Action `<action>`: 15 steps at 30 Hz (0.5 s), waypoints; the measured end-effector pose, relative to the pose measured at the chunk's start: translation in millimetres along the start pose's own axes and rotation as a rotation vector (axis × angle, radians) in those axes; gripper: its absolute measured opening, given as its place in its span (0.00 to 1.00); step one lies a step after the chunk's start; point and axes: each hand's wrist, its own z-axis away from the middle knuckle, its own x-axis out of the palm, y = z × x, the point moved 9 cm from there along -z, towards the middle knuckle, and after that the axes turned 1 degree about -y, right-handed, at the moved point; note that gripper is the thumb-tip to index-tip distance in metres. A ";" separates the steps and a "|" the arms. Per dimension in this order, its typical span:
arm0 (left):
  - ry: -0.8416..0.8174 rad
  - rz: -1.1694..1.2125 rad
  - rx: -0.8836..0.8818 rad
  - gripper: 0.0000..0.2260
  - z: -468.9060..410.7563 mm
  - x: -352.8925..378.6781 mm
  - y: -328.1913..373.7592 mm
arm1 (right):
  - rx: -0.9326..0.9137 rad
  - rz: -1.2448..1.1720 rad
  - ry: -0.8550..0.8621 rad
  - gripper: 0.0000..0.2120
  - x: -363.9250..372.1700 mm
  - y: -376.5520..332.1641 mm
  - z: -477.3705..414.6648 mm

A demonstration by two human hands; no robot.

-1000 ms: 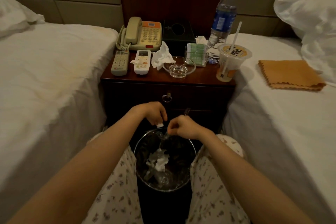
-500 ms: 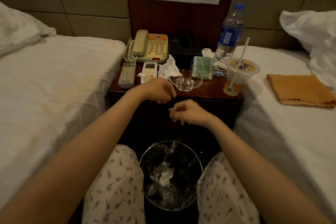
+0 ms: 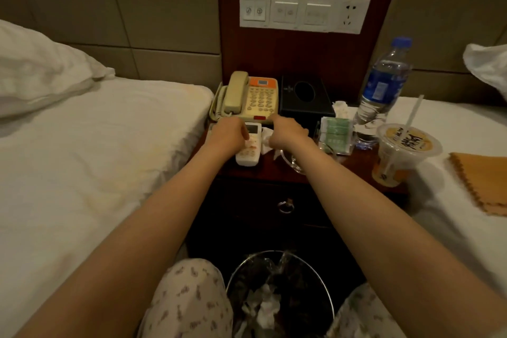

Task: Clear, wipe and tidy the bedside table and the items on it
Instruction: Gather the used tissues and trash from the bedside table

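Note:
The dark wooden bedside table [image 3: 274, 171] carries a beige telephone [image 3: 255, 99], a black tissue box [image 3: 304, 99], a white remote [image 3: 248, 155], a crumpled white tissue [image 3: 266, 141] and a glass ashtray [image 3: 295, 162]. My left hand [image 3: 227, 137] hangs over the top of the white remote with its fingers bent loosely downward. It covers most of a grey remote [image 3: 211, 127]. My right hand [image 3: 288, 134] is over the crumpled tissue and hides most of it. Whether its fingers hold the tissue is hidden.
A green packet holder [image 3: 336, 134], a water bottle [image 3: 384, 85] and a lidded drink cup with a straw [image 3: 403, 153] stand on the table's right side. An orange cloth [image 3: 482, 181] lies on the right bed. A lined bin [image 3: 277, 296] with crumpled paper sits between my knees.
Both hands rose from over the bin to the tabletop, the left over the remotes, the right over the tissue. The view tilted upward.

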 end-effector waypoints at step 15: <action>-0.231 -0.405 0.197 0.22 -44.7 54.5 56.8 | 0.149 -0.705 0.323 0.15 -55.7 66.3 -10.1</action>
